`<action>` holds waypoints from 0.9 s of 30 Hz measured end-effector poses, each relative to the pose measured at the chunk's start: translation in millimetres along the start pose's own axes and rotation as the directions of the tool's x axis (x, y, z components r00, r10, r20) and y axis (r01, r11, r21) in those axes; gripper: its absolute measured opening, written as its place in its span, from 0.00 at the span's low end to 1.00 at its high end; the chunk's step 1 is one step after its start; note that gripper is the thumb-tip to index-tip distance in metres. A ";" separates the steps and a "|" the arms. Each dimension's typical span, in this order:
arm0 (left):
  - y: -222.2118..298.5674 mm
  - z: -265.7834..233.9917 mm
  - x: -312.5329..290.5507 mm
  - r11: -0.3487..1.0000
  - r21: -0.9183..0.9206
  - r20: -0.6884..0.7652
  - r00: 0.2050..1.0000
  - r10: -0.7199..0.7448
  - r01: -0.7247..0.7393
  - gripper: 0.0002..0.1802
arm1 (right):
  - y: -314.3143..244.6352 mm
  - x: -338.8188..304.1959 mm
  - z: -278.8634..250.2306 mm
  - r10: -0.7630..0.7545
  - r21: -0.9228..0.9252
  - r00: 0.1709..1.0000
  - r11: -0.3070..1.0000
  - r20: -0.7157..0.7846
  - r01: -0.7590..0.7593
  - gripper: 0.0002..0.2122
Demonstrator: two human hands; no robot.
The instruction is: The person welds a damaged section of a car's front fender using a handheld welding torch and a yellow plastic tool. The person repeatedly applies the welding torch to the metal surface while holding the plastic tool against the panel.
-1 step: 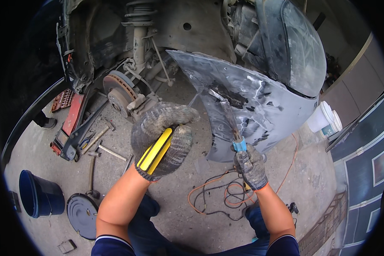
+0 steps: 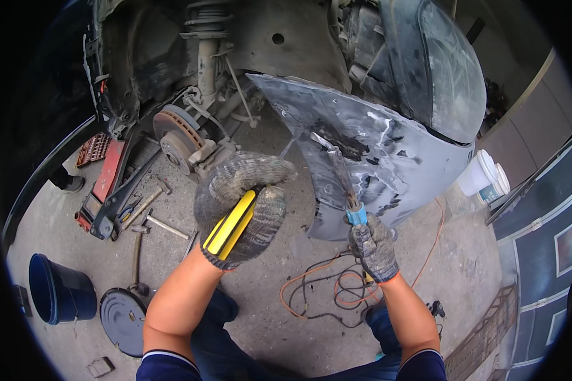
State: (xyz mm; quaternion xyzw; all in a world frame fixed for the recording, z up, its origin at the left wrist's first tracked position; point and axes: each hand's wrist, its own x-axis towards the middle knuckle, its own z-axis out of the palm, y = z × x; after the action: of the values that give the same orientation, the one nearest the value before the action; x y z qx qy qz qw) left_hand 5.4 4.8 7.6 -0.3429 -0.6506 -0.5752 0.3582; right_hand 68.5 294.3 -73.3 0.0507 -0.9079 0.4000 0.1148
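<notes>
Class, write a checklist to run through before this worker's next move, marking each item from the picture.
1. Yellow-and-black-handled tool gripped: ok, grey knit-gloved left hand closed around it.
2. Blue-collared metal tool gripped: ok, grey knit-gloved right hand closed on it.
3. Tool's tip touching curved grey panel with dark patches: cannot tell.
4. Forearms covered: not ok, both bare.
5. Concrete floor tidy: not ok, tangled orange and black cables lie there.

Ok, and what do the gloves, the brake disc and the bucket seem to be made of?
Gloves: probably knitted cotton or a blend, matte, with ribbed, speckled grey yarn. Brake disc: metal, likely cast iron, dull, with a rust-brown edge. Bucket: probably plastic, dark blue and slightly shiny, smooth-walled.
</notes>
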 end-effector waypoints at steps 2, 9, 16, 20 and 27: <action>-0.6 -0.2 -0.3 1.000 0.012 -0.003 1.000 0.003 -0.003 0.08 | -8.9 0.6 -0.7 0.082 0.061 0.997 0.995 0.014 -0.083 0.12; 0.6 0.0 0.6 0.999 0.040 0.002 1.000 -0.010 0.010 0.07 | 11.7 -6.6 -1.0 0.070 0.150 0.997 0.987 -0.028 -0.065 0.19; 1.1 1.1 -1.0 0.999 0.006 0.004 0.999 -0.043 0.043 0.08 | 29.1 -18.8 -1.5 0.090 0.124 0.996 0.988 -0.022 -0.087 0.20; 0.4 0.7 -0.4 0.999 0.038 0.013 1.000 -0.027 0.026 0.08 | 16.5 -12.3 4.7 0.047 0.134 0.999 0.990 -0.004 -0.046 0.17; 1.4 0.7 -1.1 0.998 0.031 0.012 0.999 -0.046 0.046 0.08 | -10.5 -1.2 8.0 0.132 0.139 0.991 0.981 0.014 -0.133 0.16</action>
State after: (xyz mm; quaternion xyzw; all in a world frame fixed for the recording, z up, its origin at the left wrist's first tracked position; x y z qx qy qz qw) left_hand 7.1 5.6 7.4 -0.3259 -0.6693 -0.5710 0.3459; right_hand 70.3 281.3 -71.3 -0.0010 -0.8792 0.4693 0.0822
